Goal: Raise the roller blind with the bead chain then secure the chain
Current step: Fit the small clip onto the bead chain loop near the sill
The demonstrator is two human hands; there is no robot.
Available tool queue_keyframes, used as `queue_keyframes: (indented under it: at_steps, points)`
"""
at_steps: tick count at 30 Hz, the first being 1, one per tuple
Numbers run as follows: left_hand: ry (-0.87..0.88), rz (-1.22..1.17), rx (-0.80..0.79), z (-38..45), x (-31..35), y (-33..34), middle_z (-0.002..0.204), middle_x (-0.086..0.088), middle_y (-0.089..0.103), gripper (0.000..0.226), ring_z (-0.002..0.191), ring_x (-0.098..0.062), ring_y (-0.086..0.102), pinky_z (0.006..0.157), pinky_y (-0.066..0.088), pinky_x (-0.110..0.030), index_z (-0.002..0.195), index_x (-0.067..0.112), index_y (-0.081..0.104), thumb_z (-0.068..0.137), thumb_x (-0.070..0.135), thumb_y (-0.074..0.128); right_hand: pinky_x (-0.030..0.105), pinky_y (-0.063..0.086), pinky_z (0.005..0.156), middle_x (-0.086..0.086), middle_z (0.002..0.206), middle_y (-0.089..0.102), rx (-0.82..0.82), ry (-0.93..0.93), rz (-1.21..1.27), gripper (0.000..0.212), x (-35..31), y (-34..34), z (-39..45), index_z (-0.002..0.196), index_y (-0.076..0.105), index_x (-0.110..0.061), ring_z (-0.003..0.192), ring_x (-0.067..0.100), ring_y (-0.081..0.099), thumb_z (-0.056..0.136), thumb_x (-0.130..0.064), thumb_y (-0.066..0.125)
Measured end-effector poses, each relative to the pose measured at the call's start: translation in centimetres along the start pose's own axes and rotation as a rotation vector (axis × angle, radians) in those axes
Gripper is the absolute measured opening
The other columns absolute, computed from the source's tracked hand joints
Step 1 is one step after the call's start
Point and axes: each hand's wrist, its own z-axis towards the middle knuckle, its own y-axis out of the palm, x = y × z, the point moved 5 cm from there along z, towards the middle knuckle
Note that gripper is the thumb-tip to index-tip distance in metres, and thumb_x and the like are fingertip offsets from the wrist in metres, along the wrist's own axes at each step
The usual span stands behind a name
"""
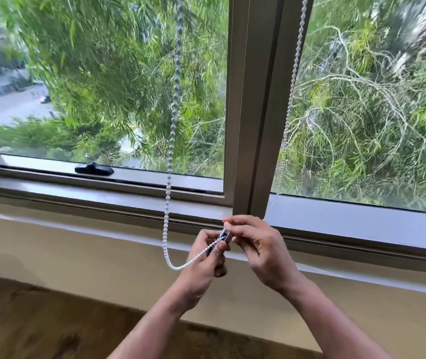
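Below the mullion (256, 99), both hands, left (204, 257) and right (256, 244), pinch the white chain's (170, 141) slack loop; latch (94, 169) leftward.

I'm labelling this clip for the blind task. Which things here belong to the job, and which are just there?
Job: bead chain; small dark clip pinched at the chain's bottom loop; left hand; right hand.

Just there: black window latch; window frame; sill; wooden floor.
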Motion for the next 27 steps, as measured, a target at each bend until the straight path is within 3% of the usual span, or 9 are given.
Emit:
queue_keyframes:
  at_steps: [4,8,12,14,19,22,27]
  points:
    - [-0.023,-0.009,-0.019,-0.1,0.1,0.3,0.094,0.000,0.068,0.023,0.061,-0.012,0.043,0.059,0.039,-0.029,0.121,0.001,0.047,0.103,0.015,0.049,0.037,0.058,0.097,-0.004,0.121,0.073,0.033,0.068,0.104,0.035,0.5,0.2,0.1,0.116,0.076,-0.013,0.117,0.008,0.067,0.087,0.003,0.065]
    - [-0.036,0.001,-0.004,-0.2,0.3,0.4,0.096,0.002,0.071,0.031,0.067,-0.012,0.053,0.067,0.044,-0.029,0.120,0.004,0.051,0.097,0.024,0.053,0.037,0.059,0.096,0.001,0.122,0.073,0.026,0.235,0.332,0.036,1.3,1.1,0.0,0.117,0.075,-0.008,0.115,0.012,0.070,0.091,0.012,0.061]
    - [-0.011,0.091,0.057,0.1,0.2,-0.1,0.098,-0.003,0.071,0.017,0.088,-0.013,0.064,0.077,0.051,-0.028,0.116,0.009,0.058,0.102,0.016,0.052,0.036,0.060,0.092,0.006,0.115,0.078,0.014,0.388,0.593,0.026,1.3,1.7,0.3,0.114,0.075,-0.008,0.104,0.022,0.075,0.095,0.004,0.063]
    - [0.015,0.136,0.066,0.3,0.4,0.0,0.099,-0.007,0.071,0.018,0.089,-0.013,0.066,0.079,0.054,-0.028,0.117,0.005,0.059,0.101,0.012,0.053,0.032,0.061,0.085,0.009,0.110,0.079,0.032,0.432,0.695,0.023,1.0,1.8,0.4,0.113,0.075,-0.004,0.099,0.022,0.076,0.094,0.004,0.064]
    - [0.051,0.141,0.108,0.4,0.8,-0.2,0.088,-0.006,0.074,0.020,0.076,-0.006,0.068,0.070,0.053,-0.023,0.115,-0.001,0.061,0.098,0.008,0.056,0.028,0.060,0.077,0.012,0.108,0.079,0.063,0.531,0.849,0.030,0.9,2.5,0.3,0.122,0.063,-0.003,0.096,0.020,0.075,0.094,0.005,0.063]
    - [0.059,0.097,0.130,0.4,0.8,-0.2,0.088,-0.015,0.073,0.020,0.074,-0.011,0.069,0.067,0.054,-0.022,0.114,-0.005,0.061,0.096,0.005,0.059,0.029,0.061,0.073,0.012,0.106,0.079,0.074,0.571,0.899,0.038,1.0,2.7,0.4,0.128,0.053,-0.008,0.096,0.021,0.076,0.093,0.003,0.065]
    - [0.101,0.064,0.186,0.4,1.1,0.0,0.081,-0.017,0.070,0.019,0.068,-0.013,0.069,0.061,0.054,-0.023,0.107,-0.011,0.060,0.090,-0.004,0.065,0.031,0.061,0.072,0.013,0.099,0.079,0.115,0.569,0.950,0.035,1.2,2.7,0.5,0.115,0.041,-0.007,0.091,0.024,0.076,0.091,0.008,0.062]
